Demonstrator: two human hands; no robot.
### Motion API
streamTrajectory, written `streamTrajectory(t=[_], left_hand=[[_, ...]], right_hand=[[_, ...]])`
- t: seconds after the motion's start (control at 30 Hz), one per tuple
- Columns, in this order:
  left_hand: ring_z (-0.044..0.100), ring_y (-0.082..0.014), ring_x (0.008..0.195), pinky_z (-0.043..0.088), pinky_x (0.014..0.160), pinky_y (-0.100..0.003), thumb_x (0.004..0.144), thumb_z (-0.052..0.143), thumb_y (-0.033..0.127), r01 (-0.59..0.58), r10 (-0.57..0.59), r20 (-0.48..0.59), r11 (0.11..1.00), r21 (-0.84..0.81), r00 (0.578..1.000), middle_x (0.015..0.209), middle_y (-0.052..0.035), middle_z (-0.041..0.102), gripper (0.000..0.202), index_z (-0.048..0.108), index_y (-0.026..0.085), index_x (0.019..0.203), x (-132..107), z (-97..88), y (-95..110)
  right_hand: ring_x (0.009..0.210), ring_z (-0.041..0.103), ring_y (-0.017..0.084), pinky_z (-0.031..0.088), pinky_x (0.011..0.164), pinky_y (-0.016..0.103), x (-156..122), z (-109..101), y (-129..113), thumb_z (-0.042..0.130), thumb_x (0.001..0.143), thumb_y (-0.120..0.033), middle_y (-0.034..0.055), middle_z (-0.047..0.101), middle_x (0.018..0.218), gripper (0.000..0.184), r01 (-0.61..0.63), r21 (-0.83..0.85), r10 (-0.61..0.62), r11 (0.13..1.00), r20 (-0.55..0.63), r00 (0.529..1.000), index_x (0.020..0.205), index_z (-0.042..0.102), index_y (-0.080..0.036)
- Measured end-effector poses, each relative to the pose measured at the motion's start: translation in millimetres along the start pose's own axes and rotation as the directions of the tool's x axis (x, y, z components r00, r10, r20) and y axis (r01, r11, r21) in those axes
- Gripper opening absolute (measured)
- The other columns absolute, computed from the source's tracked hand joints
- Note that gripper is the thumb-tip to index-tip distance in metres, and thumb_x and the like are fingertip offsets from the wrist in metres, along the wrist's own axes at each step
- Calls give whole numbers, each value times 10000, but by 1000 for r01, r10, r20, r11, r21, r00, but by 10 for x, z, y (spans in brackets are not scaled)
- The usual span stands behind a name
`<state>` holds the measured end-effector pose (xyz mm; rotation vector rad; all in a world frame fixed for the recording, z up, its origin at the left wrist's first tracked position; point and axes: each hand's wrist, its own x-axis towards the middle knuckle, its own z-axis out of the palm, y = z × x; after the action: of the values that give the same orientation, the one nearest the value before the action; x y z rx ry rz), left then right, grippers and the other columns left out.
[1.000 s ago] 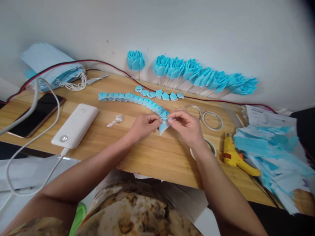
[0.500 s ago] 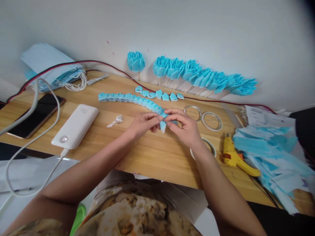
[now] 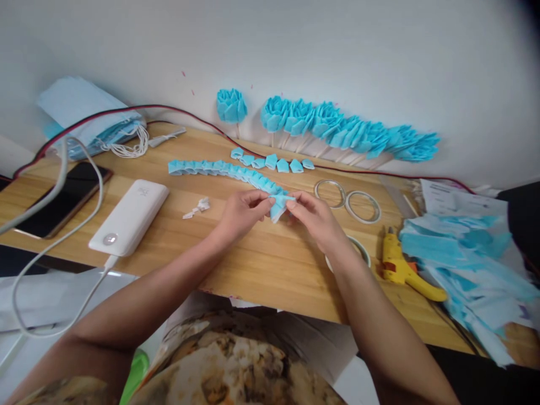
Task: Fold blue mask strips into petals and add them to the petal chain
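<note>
Between my hands is a small light-blue fabric piece (image 3: 278,207), partly folded, with a pale lower flap. My left hand (image 3: 244,212) pinches its left side between thumb and fingers. On its right side my right hand (image 3: 315,216) pinches it the same way. Just behind my fingers ends a curved row of overlapping folded blue petals (image 3: 223,169), lying on the wooden table (image 3: 253,270). Several loose folded petals (image 3: 271,161) lie farther back. Some fingertips are hidden behind the fabric.
Blue fabric flowers (image 3: 324,121) on sticks lean against the wall. Tape rolls (image 3: 363,207), a yellow glue gun (image 3: 394,261) and blue fabric scraps (image 3: 464,253) lie to the right. On the left are a white power bank (image 3: 130,216), a phone (image 3: 63,197) and stacked face masks (image 3: 90,112).
The fabric piece between my hands has been spread wider, showing more of its face. My right hand has shifted slightly, its fingers now lower around the edge.
</note>
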<state>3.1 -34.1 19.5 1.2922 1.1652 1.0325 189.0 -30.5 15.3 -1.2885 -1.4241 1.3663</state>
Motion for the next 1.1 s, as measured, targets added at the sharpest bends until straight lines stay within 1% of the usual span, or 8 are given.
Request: streamTrajectory(t=[0.07,0.23,0.3,0.4,0.6,0.87,1.03,1.1], left_hand=[[496,-87,576,396,585,-224,834,633,312,-22,22,4,1000,22,1000,606,17,589,219,656,167,671,1,5,-15],[450,-91,571,347,563,-233,844,623,311,-98,98,6,992,84,995,580,27,546,223,666,171,675,-18,12,-14],[458,-94,581,367,582,-234,846,626,302,-106,106,5,990,88,994,583,29,554,206,691,174,699,-29,15,-1],[489,-100,598,404,608,-233,843,641,309,-86,86,8,994,69,996,606,23,589,190,715,181,723,-35,16,15],[528,-108,604,455,619,-237,883,613,387,-24,24,4,999,-45,1000,657,-8,626,274,691,178,725,-11,-11,46],[484,-90,605,388,622,-228,771,710,318,75,-68,140,996,-48,988,629,39,581,153,689,169,745,6,26,50],[470,-85,586,357,612,-229,759,736,287,102,-91,110,990,-100,990,606,45,568,146,662,165,728,18,22,-6],[470,-84,571,360,608,-230,772,739,296,127,-116,83,981,-146,990,586,44,565,165,650,168,717,30,1,-35]], right_hand=[[749,565,158,469,631,289,-5,19,-18,766,760,-530,1,629,803,334,0,-7,0,1000,17,1000,888,673,-236],[687,551,139,455,613,282,-9,28,-24,807,718,-489,-28,593,745,421,-50,44,49,998,19,999,1021,660,-235],[679,546,133,449,612,280,-9,23,-5,788,739,-478,-22,591,733,340,-49,40,48,998,38,998,929,674,-221],[671,532,132,443,612,283,-5,14,21,761,761,-447,-17,585,704,259,-17,6,17,1000,40,999,762,650,-213],[646,518,135,459,594,287,14,-17,18,738,758,-430,-26,572,670,244,22,-15,-23,1000,-11,1000,718,620,-221],[628,502,119,420,608,282,-4,-35,42,716,795,-423,-38,566,670,236,23,-30,-21,999,51,998,751,625,-210],[633,512,123,435,597,279,-2,-18,58,713,814,-443,-34,570,676,253,43,-84,-34,996,106,994,761,616,-216],[669,550,137,459,589,275,5,-11,61,693,839,-452,-25,592,714,235,82,-79,-77,994,60,995,838,626,-228]])
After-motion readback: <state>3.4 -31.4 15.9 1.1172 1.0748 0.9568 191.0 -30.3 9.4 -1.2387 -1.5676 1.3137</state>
